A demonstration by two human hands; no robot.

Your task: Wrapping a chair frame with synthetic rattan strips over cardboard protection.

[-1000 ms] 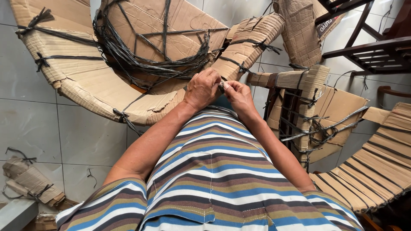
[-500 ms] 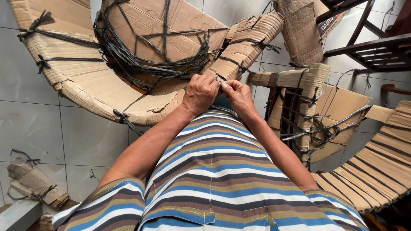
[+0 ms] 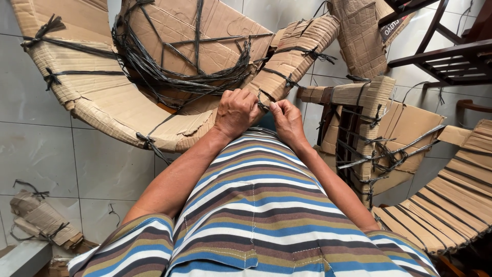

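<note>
Far left, low on the tiled floor (image 3: 46,154): a small cardboard bundle (image 3: 43,220) tied with dark twine. Above it, spanning to the middle, a large curved piece wrapped in corrugated cardboard (image 3: 102,97) and lashed with black plastic strapping (image 3: 179,77). At the lower edge of that curve, near the centre: left hand (image 3: 237,113) curled almost closed, fingers pinching a strap end (image 3: 262,104) against the cardboard rim; right hand (image 3: 288,120) just beside it, touching, likewise nearly closed, thumb and fingertips nipping the same strap. Whether a knot sits between them cannot be told. Best done, by the look of it, with the strap kept taut, both pinches close to the rim, and pull directed along the wrapping rather than outward, lest the cardboard tear at the edge. Right of the hands: another cardboard-wrapped frame (image 3: 369,138) bound the same way, standing upright. Far right: slatted wooden seat (image 3: 451,205) low, dark wooden furniture (image 3: 451,56) high in the corner. Pale tiles throughout, plain daylight, striped shirt (image 3: 256,220) filling the bottom edge.
</note>
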